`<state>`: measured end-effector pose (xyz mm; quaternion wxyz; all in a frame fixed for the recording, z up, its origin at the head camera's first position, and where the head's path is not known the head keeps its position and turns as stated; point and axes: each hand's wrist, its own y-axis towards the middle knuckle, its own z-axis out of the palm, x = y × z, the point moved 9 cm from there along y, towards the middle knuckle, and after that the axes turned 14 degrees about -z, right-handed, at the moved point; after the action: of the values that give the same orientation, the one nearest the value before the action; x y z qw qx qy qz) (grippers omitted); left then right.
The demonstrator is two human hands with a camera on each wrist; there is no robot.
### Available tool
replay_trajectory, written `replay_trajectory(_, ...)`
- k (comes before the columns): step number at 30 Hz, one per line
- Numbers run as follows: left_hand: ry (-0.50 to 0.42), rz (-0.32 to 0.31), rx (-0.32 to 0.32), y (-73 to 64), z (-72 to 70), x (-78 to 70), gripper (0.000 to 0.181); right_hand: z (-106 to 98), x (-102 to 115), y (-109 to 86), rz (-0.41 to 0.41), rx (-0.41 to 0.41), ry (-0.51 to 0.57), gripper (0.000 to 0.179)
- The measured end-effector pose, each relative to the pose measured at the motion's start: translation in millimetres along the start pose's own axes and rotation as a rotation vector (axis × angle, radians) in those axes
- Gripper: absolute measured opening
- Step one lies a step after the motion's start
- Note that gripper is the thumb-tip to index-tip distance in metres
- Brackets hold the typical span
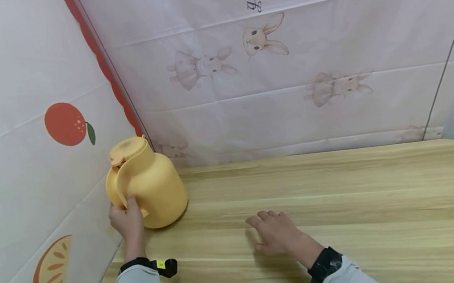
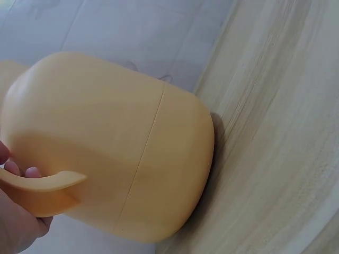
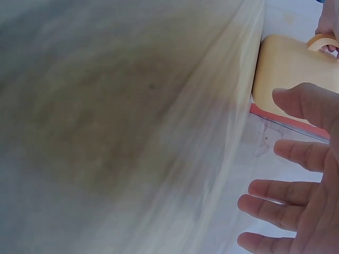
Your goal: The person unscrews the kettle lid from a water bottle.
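Soft, fairly even light fills the head view, with a faint shadow [image 1: 276,270] on the table [image 1: 377,192] beneath and on the near side of the right hand [image 1: 278,235]. In the left wrist view, the jug [image 2: 106,121] is dimmer beside the left hand [image 2: 18,225], paler farther off. The right wrist view is hazy, the table blurred and pale-streaked out past the right hand.
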<state>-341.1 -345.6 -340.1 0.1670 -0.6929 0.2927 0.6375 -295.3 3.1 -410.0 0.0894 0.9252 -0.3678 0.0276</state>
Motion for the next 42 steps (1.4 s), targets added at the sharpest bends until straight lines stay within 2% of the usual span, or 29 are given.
replay_trajectory(8, -0.02, -0.011, 0.013, -1.4, 0.6, -0.5, 0.028, 0.9, -1.6, -0.2, 0.004, -0.003, 0.005, 0.06)
replay_trajectory(15, -0.047, 0.009, 0.002, -4.5, 2.1, -1.5, 0.02, 0.1, -6.1, -2.6, 0.019, -0.009, 0.02, 0.06)
replay_trajectory(21, -0.072, -0.015, 0.016, -9.6, 3.4, -0.9, 0.02, -3.5, -9.5, -5.0, 0.017, -0.015, 0.025, 0.06)
replay_trajectory(31, -0.111, -0.031, 0.002, -18.5, 1.8, -1.3, 0.012, -9.6, -18.8, -10.4, 0.029, -0.001, -0.005, 0.059)
replay_trajectory(42, -0.136, -0.066, 0.069, -27.0, 3.6, -0.2, 0.01, -18.5, -33.5, -24.2, 0.072, 0.023, -0.003, 0.061)
